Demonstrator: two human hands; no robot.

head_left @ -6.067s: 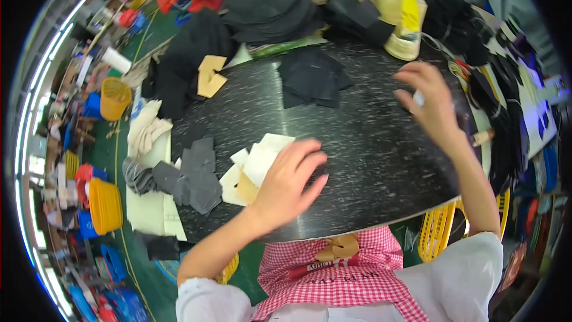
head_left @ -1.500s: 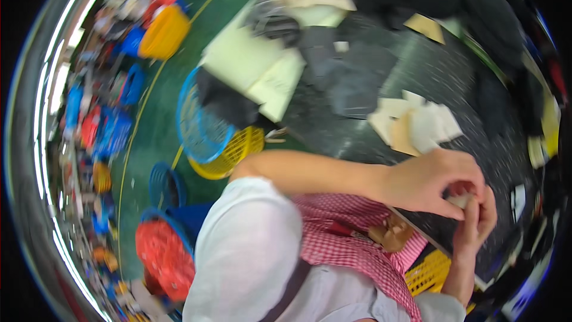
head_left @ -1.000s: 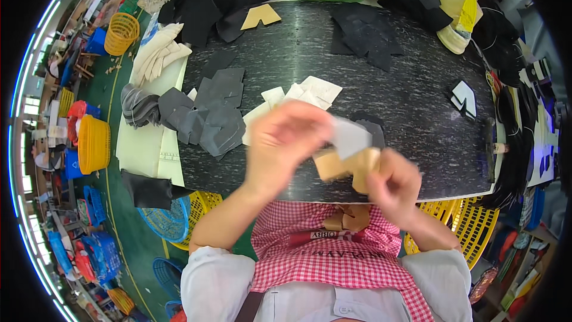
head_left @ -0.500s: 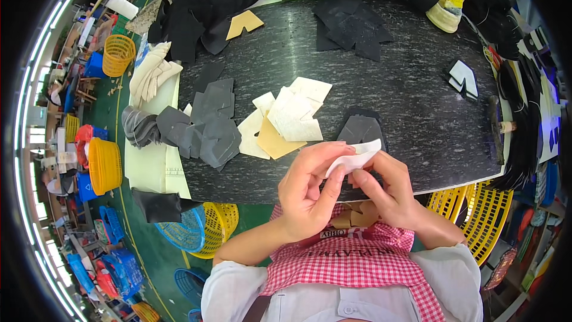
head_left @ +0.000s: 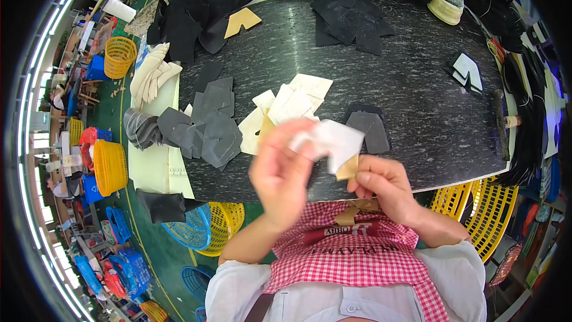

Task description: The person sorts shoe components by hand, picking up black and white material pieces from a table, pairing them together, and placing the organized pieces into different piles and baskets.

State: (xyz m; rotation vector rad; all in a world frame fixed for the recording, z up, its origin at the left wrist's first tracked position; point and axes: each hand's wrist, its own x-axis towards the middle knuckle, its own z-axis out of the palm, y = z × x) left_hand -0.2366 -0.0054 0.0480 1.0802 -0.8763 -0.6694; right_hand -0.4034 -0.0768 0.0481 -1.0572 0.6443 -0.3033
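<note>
My left hand (head_left: 275,170), blurred by motion, grips a white notched cut-out piece (head_left: 341,140) above the table's near edge. A tan paper-like corner (head_left: 347,169) shows at the lower end of that piece. My right hand (head_left: 384,186) pinches this tan corner between thumb and fingers. Just beyond the hands lie a loose pile of cream-white cut pieces (head_left: 301,96) and, to its right, a dark grey piece (head_left: 368,131) on black material. Several dark grey cut pieces (head_left: 215,125) overlap left of the white pile. Tan scraps (head_left: 357,209) rest on the apron at my lap.
Black sheets (head_left: 351,21) and a tan notched piece (head_left: 242,22) lie at the far side of the dark table (head_left: 429,125). A white piece on black (head_left: 466,73) sits at the right. Yellow baskets (head_left: 484,217) and a blue basket (head_left: 190,226) stand below the edge.
The white piece, earlier bent between both hands, is now flatter and turned, with a tan corner showing. My left hand has moved left and up; my right hand is slightly lower.
</note>
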